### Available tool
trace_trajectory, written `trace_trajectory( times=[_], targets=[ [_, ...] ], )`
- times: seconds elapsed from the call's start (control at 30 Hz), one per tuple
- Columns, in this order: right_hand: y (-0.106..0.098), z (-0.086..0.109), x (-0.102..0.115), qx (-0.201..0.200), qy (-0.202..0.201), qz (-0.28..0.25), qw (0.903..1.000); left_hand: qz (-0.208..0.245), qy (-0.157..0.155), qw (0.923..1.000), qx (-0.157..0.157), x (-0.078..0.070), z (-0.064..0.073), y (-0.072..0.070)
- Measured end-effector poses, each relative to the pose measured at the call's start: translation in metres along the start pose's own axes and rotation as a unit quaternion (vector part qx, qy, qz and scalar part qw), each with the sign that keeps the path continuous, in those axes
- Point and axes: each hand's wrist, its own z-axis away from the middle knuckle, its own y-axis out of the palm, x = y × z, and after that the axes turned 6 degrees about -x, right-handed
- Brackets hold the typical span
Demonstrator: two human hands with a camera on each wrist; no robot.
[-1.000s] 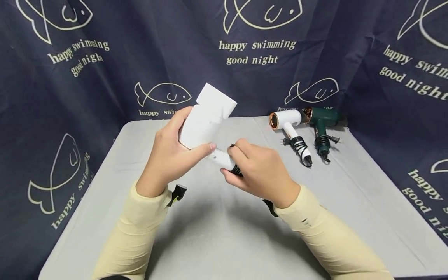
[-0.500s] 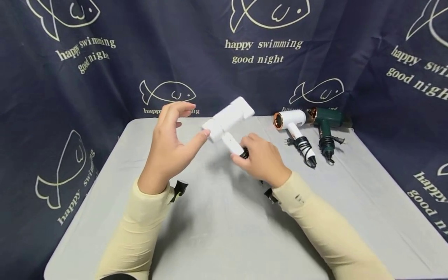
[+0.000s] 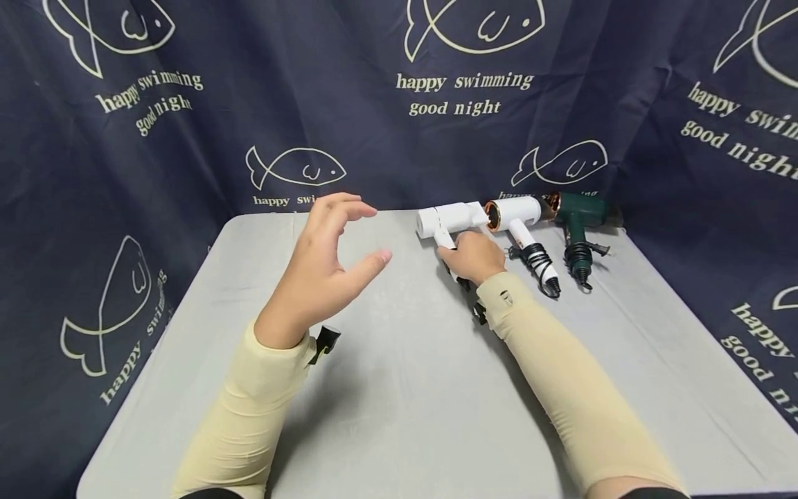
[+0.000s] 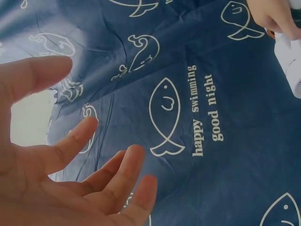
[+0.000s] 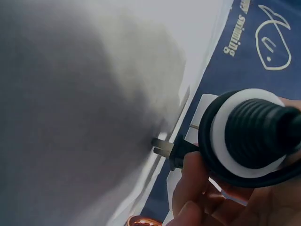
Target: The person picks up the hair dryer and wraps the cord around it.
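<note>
My right hand [image 3: 475, 258] grips a plain white hair dryer [image 3: 458, 217] by its handle, close to the table's back edge. The dryer's nozzle end points right, beside the copper-ringed mouth of a second white hair dryer [image 3: 522, 210]; whether the two touch I cannot tell. In the right wrist view the black ribbed cord sleeve [image 5: 256, 134] and a two-pin plug [image 5: 175, 151] show at the handle's end. My left hand [image 3: 318, 270] hangs over the table with fingers bent loosely and apart, holding nothing.
Right of the white dryers lies a dark green hair dryer [image 3: 582, 210], its cord wound round the handle. A grey cloth-covered table [image 3: 386, 402] spreads below. Dark blue printed curtains [image 3: 374, 132] stand behind and at both sides.
The plain white hair dryer has left my left hand. My right hand has carried it away to the back right, turning it level beside the other dryers. The left hand stays near its place.
</note>
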Motion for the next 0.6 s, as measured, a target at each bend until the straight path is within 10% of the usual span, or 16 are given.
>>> trace_trajectory(
  times=[0.6],
  targets=[
    [-0.008, -0.019, 0.01, 0.077, 0.026, 0.061, 0.9948, -0.019, -0.028, 0.9981, 0.053, -0.005, 0.003, 0.002]
  ],
)
